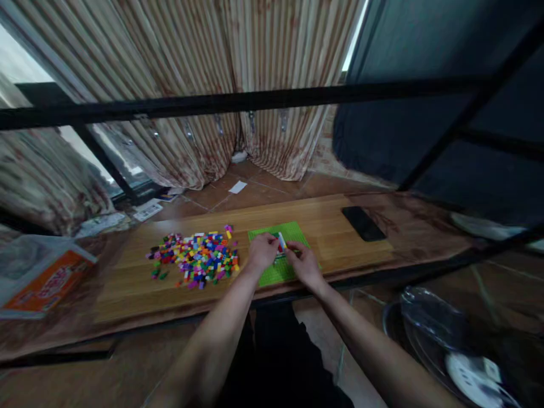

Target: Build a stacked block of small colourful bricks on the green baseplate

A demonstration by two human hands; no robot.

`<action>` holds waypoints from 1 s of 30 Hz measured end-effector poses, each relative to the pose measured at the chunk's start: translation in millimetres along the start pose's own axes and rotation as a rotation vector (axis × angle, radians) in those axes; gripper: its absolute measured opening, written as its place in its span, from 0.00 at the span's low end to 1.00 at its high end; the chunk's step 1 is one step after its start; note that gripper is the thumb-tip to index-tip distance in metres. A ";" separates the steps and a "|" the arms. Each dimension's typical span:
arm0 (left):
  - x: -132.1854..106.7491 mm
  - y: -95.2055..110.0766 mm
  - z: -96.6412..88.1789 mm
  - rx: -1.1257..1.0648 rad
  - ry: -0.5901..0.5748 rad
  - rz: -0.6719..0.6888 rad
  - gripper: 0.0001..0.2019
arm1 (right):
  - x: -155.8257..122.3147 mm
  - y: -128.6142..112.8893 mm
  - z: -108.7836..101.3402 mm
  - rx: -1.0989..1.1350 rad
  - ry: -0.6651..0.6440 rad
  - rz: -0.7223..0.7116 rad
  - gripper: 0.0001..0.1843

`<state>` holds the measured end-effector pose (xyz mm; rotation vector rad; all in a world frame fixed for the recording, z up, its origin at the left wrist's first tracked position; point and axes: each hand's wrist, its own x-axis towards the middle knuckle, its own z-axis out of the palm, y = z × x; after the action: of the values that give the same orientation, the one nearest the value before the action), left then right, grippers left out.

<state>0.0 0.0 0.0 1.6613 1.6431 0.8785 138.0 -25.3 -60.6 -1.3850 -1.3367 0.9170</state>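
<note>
A green baseplate [293,233] lies on the wooden table [340,226] in front of me. Over its middle, my left hand [262,252] and my right hand [302,263] meet, fingers pinched round a small stack of bricks [281,242] with white and red showing. Which hand bears the stack I cannot tell; both touch it. A heap of several small coloured bricks [195,258] spreads on the table just left of the baseplate.
A black phone [363,222] lies flat at the table's right. An orange box [45,280] sits at the far left. A black metal frame bar [255,102] crosses overhead. A fan [459,345] stands on the floor at lower right. Curtains hang behind.
</note>
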 end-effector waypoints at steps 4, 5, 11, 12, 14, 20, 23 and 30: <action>-37.3 -22.3 -13.7 -0.048 0.052 -0.027 0.10 | -17.8 8.7 -22.7 0.003 0.079 -0.013 0.24; -49.6 -31.0 -18.1 -0.061 0.051 -0.036 0.10 | -22.1 9.9 -26.7 -0.009 0.089 -0.017 0.23; -125.7 -97.6 -53.8 -0.178 0.125 -0.130 0.10 | -45.5 5.7 -23.1 -0.148 0.050 -0.109 0.19; -134.6 -106.9 -60.4 -0.167 0.146 -0.163 0.12 | -48.2 4.5 -18.6 -0.168 0.023 -0.131 0.19; -148.0 -121.3 -72.9 -0.139 0.190 -0.213 0.14 | -52.1 3.3 -8.9 -0.203 -0.026 -0.159 0.18; -170.6 -142.9 -95.5 -0.126 0.320 -0.281 0.13 | -54.2 10.8 6.2 -0.344 -0.078 -0.205 0.19; -181.3 -149.9 -98.2 -0.176 0.323 -0.275 0.12 | -53.3 14.6 5.8 -0.418 -0.108 -0.244 0.18; -211.2 -150.4 -112.8 -0.281 0.291 -0.287 0.13 | -54.8 17.1 12.2 -0.580 -0.088 -0.307 0.16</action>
<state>-178.4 -210.1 -63.3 1.1151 1.7955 1.1810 124.5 -76.7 -85.7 -1.5087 -1.9185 0.3962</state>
